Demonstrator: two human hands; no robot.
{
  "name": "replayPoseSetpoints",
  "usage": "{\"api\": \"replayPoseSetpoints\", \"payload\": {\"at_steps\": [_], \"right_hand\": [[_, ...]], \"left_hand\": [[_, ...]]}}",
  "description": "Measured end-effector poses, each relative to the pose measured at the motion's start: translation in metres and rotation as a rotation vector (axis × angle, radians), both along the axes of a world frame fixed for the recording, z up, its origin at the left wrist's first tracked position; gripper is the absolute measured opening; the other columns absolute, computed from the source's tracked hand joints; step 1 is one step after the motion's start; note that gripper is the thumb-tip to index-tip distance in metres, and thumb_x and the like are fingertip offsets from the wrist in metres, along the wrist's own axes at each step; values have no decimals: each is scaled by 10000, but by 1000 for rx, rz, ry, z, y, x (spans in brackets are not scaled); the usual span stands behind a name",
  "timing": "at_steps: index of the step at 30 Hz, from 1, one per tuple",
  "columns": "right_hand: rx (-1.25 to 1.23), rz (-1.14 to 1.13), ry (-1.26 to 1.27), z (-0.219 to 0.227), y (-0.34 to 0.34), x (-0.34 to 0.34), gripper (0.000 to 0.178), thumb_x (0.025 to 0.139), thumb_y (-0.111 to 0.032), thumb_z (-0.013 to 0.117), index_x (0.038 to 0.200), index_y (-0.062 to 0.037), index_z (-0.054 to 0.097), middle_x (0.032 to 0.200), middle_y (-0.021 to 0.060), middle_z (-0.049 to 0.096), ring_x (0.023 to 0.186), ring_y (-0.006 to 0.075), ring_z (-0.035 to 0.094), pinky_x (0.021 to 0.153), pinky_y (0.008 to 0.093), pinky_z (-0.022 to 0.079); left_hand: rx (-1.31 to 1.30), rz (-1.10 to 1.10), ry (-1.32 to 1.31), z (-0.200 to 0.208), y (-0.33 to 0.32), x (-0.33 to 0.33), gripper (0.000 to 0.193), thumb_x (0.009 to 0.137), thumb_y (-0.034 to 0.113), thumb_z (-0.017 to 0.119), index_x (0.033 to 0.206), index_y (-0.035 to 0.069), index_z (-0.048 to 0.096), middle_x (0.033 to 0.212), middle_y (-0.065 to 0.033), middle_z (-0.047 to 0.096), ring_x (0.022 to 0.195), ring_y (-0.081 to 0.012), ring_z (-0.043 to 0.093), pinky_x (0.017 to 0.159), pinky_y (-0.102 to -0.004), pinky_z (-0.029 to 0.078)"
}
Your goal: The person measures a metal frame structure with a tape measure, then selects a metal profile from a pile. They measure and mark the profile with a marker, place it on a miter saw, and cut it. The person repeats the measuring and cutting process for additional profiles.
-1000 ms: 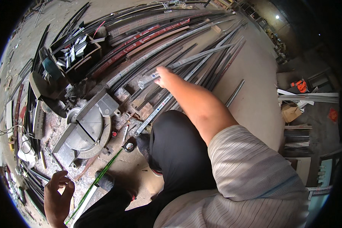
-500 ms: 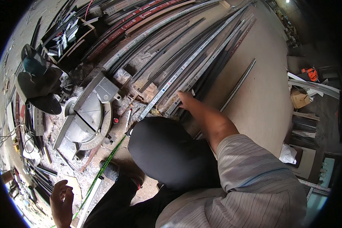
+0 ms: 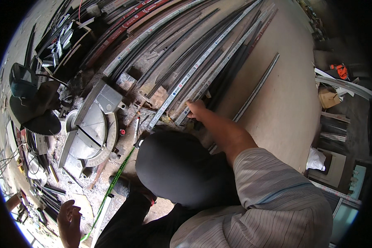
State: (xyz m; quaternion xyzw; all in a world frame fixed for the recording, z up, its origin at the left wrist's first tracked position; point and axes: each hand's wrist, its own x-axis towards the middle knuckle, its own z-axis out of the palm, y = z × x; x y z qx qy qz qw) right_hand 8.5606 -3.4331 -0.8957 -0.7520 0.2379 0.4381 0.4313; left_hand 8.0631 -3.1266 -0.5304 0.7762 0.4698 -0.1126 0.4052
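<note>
My right hand (image 3: 196,110) reaches out over a bundle of long profiles. Its thumb and fingers close around the near end of a grey metal profile (image 3: 211,82) with a printed film strip. Left of that lies a profile with a white and blue film (image 3: 185,81). At the lower left, my left hand (image 3: 69,221) is raised with its fingers loosely bent and apart, and nothing shows in it. A green tape measure blade (image 3: 115,182) runs diagonally beside it, between the hand and my leg, up to a small case by my knee.
A mitre saw with a round metal base (image 3: 91,130) and toothed blade (image 3: 43,124) stands left. A red-capped marker (image 3: 136,126) lies near it. A box of offcuts (image 3: 66,49) sits at the back left. A single profile (image 3: 258,87) lies to the right, with a cardboard box (image 3: 329,97) beyond.
The view has shifted slightly. My right hand has moved a little nearer along the grey profile's end. The left hand stays raised, nearly unchanged.
</note>
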Motion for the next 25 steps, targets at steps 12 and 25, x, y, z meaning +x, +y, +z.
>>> {"api": "replayPoseSetpoints", "payload": {"at_steps": [12,25], "right_hand": [[-262,204,-95,-6,-6,4,669,992,-443,726,1380,70,543,1284,236,649,1050,305,717,746,419,678],[-231,768,-1107,-13,17,9,401,984,-365,634,1300,-122,595,1184,169,685,1097,417,663,980,564,507]], "left_hand": [[-20,-13,-34,-7,0,3,535,1075,424,629,1312,-54,595,1009,-151,703,902,-199,674,804,-344,555],[38,26,69,-1,-4,9,368,1022,231,651,1321,18,646,1015,-143,759,927,-217,713,931,-394,545]]}}
